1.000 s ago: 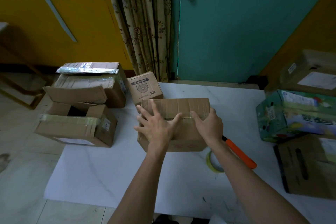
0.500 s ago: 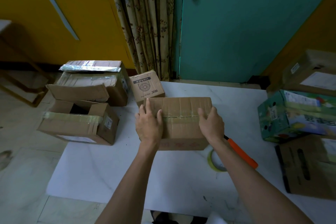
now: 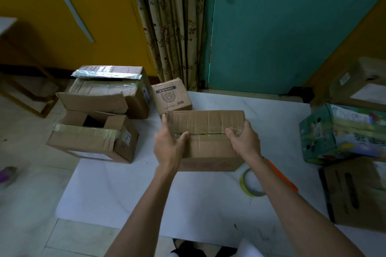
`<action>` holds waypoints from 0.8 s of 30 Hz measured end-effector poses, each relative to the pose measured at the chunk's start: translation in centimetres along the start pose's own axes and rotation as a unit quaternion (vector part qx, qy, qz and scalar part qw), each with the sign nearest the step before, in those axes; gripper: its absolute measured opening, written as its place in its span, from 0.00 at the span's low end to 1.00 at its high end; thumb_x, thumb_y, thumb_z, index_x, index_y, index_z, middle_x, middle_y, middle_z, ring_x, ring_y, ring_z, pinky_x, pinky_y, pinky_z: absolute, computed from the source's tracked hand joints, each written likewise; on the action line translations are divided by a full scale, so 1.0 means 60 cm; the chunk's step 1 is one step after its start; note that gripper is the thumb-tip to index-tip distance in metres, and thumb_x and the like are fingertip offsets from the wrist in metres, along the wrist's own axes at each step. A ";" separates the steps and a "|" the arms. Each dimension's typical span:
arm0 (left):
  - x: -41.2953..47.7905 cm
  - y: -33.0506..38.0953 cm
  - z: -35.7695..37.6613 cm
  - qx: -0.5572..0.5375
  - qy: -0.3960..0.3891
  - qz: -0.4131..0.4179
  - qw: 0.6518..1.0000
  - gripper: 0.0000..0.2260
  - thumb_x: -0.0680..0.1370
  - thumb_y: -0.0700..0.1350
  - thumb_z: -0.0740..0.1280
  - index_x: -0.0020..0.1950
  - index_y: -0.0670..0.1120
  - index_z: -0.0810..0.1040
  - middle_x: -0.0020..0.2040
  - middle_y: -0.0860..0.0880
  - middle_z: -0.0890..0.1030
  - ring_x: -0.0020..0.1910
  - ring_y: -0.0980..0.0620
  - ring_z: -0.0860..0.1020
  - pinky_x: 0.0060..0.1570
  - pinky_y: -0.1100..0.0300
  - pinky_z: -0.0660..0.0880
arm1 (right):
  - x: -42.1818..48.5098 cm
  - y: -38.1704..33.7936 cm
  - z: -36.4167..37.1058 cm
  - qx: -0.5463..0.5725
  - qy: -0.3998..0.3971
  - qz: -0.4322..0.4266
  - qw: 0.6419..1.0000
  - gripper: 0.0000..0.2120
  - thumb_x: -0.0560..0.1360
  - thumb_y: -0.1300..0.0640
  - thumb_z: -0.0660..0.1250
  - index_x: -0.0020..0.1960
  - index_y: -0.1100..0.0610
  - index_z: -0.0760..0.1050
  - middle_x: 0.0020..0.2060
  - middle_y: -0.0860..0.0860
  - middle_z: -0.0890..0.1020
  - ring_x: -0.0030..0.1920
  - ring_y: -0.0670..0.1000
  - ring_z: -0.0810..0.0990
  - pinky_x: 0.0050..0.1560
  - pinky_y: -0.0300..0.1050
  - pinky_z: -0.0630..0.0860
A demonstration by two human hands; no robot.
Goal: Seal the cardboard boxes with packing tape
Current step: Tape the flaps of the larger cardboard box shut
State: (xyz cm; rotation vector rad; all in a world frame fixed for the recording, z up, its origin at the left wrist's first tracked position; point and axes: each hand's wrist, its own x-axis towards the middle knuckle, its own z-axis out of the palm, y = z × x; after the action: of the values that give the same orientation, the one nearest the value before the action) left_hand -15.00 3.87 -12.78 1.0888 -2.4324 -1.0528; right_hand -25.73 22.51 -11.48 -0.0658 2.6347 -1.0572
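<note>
The cardboard box [image 3: 208, 142] sits in the middle of the white sheet [image 3: 125, 194] on the floor, with a taped seam across its top. The left hand [image 3: 168, 148] grips its left end and the right hand [image 3: 244, 142] its right end, thumbs on top. A tape roll [image 3: 243, 182] and an orange handle [image 3: 282, 175] lie just beside it, under the right forearm.

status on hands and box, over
Left hand and right hand grip the cardboard box by its ends. Top seam shows a dark slit. Tape roll lies right of box. Nothing in the way.
</note>
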 end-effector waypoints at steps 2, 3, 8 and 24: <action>-0.003 -0.020 -0.015 -0.074 0.021 -0.008 0.997 0.31 0.77 0.48 0.74 0.78 0.47 0.68 0.65 0.46 0.81 0.60 0.48 0.79 0.59 0.52 0.77 | 0.000 0.007 -0.007 0.007 -0.008 -0.014 1.000 0.15 0.81 0.50 0.64 0.62 0.58 0.70 0.48 0.51 0.79 0.49 0.53 0.79 0.47 0.44 0.71; -0.004 -0.027 -0.021 -0.087 0.026 -0.010 0.996 0.27 0.78 0.45 0.73 0.76 0.45 0.71 0.65 0.46 0.81 0.60 0.48 0.79 0.61 0.52 0.76 | 0.001 0.010 -0.010 0.007 -0.013 -0.020 1.000 0.14 0.81 0.51 0.63 0.63 0.58 0.71 0.50 0.52 0.80 0.51 0.54 0.80 0.49 0.44 0.72; -0.003 -0.032 -0.018 -0.069 0.055 0.021 0.996 0.16 0.82 0.42 0.66 0.70 0.43 0.78 0.57 0.43 0.85 0.50 0.50 0.81 0.53 0.52 0.79 | -0.004 0.015 -0.006 -0.009 -0.011 -0.015 1.000 0.22 0.85 0.49 0.53 0.73 0.61 0.64 0.58 0.57 0.80 0.59 0.60 0.78 0.54 0.49 0.72; 0.014 -0.040 -0.024 -0.025 -0.123 -0.045 0.991 0.17 0.85 0.56 0.56 0.54 0.45 0.78 0.47 0.46 0.81 0.48 0.46 0.81 0.53 0.44 0.80 | -0.011 0.029 0.011 -0.003 0.060 -0.005 0.998 0.20 0.85 0.50 0.50 0.49 0.63 0.74 0.39 0.55 0.77 0.44 0.59 0.79 0.43 0.48 0.72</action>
State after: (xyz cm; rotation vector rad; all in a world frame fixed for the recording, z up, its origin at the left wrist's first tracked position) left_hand -13.55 1.46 -13.50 1.1196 -2.5478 -1.3414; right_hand -24.78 23.45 -12.96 -0.0174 2.7476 -1.0872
